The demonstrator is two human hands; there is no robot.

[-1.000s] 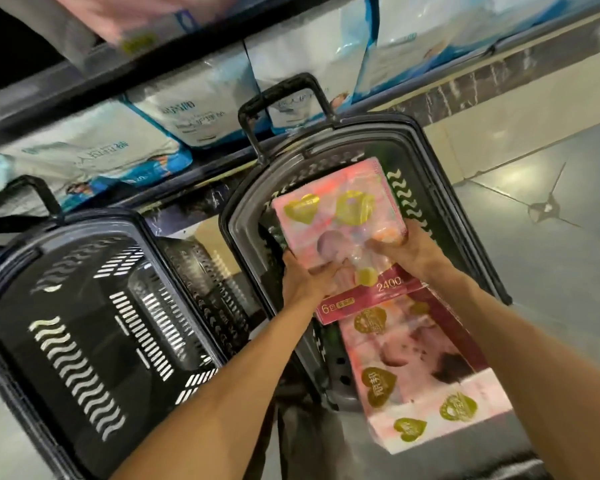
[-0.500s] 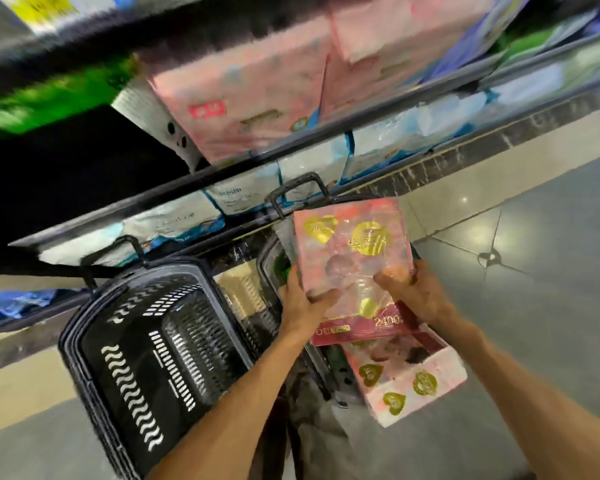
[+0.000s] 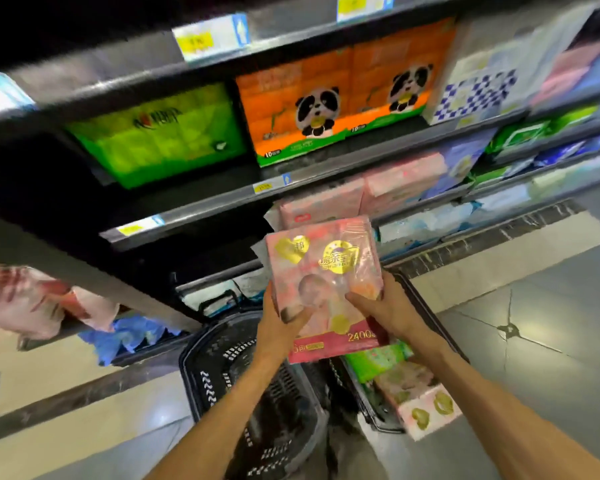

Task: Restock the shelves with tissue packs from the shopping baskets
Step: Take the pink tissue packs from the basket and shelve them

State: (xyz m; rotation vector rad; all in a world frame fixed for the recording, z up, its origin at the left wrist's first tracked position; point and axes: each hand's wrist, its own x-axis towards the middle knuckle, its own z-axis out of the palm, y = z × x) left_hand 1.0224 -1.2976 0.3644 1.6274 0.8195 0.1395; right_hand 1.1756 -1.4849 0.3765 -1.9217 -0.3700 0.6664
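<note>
A pink tissue pack (image 3: pixel 321 268) with gold hearts is held up in front of the shelves, above the baskets. My left hand (image 3: pixel 281 318) grips its lower left edge, thumb on the front. My right hand (image 3: pixel 383 308) grips its lower right side. Right behind the pack, on a lower shelf (image 3: pixel 201 221), stand matching pink packs (image 3: pixel 329 199). Below, the right black basket (image 3: pixel 371 410) holds another pink pack (image 3: pixel 423 407) and a green pack (image 3: pixel 378 360). The left black basket (image 3: pixel 257 403) looks empty.
Higher shelves carry green packs (image 3: pixel 156 133), orange panda packs (image 3: pixel 336 98) and a blue-checked pack (image 3: pixel 478 88). Pale blue packs (image 3: pixel 430 220) fill the lowest shelf. A red-and-white bag (image 3: pixel 25 299) hangs at the left. Grey tiled floor (image 3: pixel 541 341) spreads to the right.
Both hands have lifted the pink pack out of the right basket and up toward the shelves. The view has tilted upward, so higher shelves now show.
</note>
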